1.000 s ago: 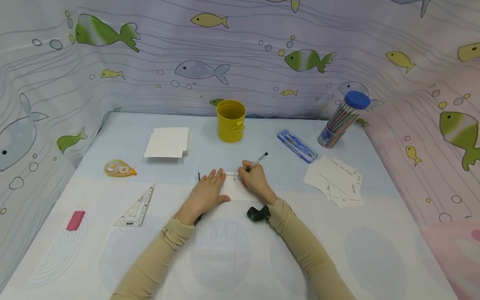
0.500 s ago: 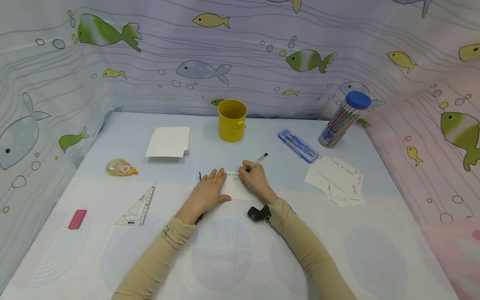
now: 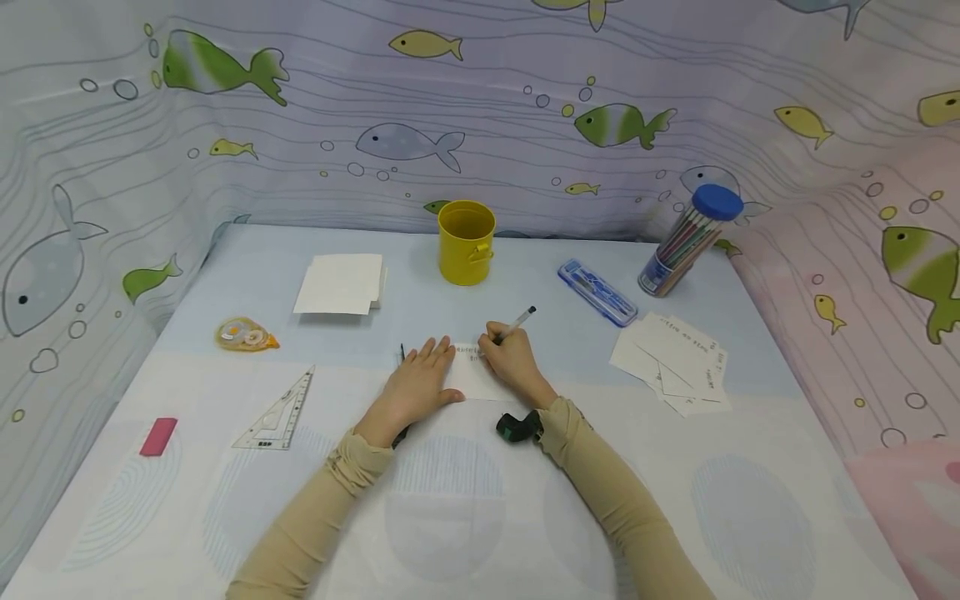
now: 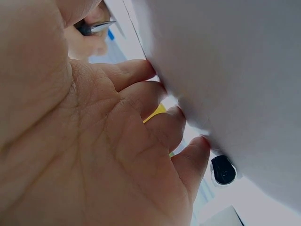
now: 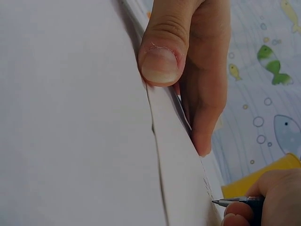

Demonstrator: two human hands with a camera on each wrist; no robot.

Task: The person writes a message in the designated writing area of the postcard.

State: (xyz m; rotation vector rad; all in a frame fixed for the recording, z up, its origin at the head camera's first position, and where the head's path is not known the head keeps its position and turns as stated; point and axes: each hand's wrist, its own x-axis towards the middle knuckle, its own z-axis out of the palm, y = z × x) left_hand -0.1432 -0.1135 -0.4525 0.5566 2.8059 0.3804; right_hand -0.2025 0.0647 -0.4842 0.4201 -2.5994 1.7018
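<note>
Clear set square (image 3: 279, 419) is sitting around 9 o'clock on the worktop (image 3: 465, 525), then there's the left hand (image 3: 414, 392), grip wide, resting over the 9 o'clock side of a partly written sheet of paper (image 3: 477, 382). The right hand (image 3: 517, 364) has a narrow grip pinching a pen (image 3: 521, 318) that leans toward 2 o'clock, with a loose bunch of written cards (image 3: 678, 367) off at 3 o'clock.

Fish-printed curtains (image 3: 502, 167) — lilac behind, pink at right — border a pale, circle-patterned tabletop (image 3: 517, 517).
</note>
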